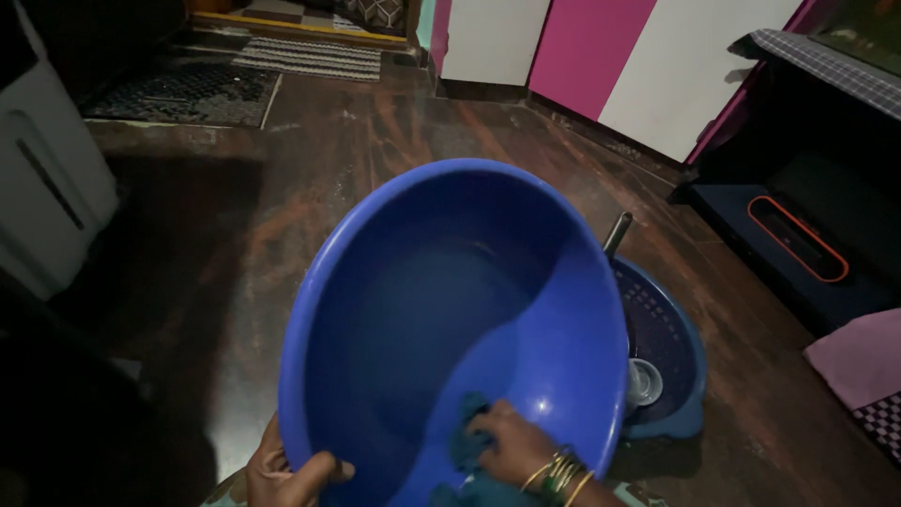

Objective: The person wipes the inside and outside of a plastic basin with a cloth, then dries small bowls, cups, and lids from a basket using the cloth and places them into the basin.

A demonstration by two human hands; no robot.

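Currently wiping step, by my reading: left hand [286,472] clamps near rim of tilted blue basin [450,319] held above floor [282,188]; right hand [511,446] presses teal cloth [466,432] on inner wall; next calls for steady grip; mop bucket [666,357] just beside.

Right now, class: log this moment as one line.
left hand: grips blue basin rim | right hand: presses teal cloth inside basin

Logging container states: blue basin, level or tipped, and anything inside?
Tipped. The blue basin has its opening turned toward the camera; the left hand grips the rim, and the right hand presses a dark cloth inside. No water visible.
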